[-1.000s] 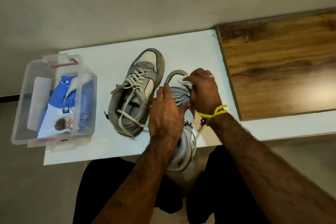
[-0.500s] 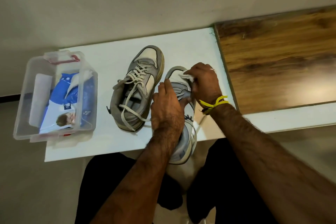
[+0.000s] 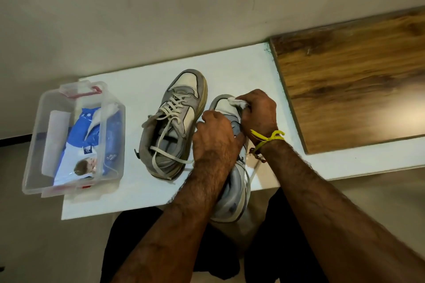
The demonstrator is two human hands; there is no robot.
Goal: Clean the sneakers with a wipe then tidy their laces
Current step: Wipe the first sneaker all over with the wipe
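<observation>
Since a second ago the right hand (image 3: 258, 111) has slid with its wipe (image 3: 238, 103) from the laced middle of the near sneaker (image 3: 232, 167) up toward the toe cap, at about twelve o'clock of that shoe. I judge the wiping has reached the front panel, so this shoe is well along while its laces wait.

Right fingers are curled tight around the bunched wipe, pressing it onto the white toe; only a crumpled corner shows past the knuckles. Left hand (image 3: 216, 138) is closed over the tongue and laces, clamping the shoe steady; its fingertips are hidden against the upper.

Outward from there, the held sneaker lies with its heel hanging past the near edge of the white table (image 3: 142, 193), at six o'clock, over the person's lap — a slackened hold could let it tip off. A loose lace (image 3: 254, 171) trails at four o'clock of it.

The other sneaker (image 3: 174, 126) sits at nine o'clock of the held one, just beside it and fully on the table, laces slack. Further out at nine o'clock, a clear plastic box (image 3: 34, 163) with a blue wipe packet (image 3: 92, 135) overhangs the table's left edge. At two o'clock a wooden board (image 3: 356, 80) takes up the right — open room lies mainly beyond the toes, at twelve.
</observation>
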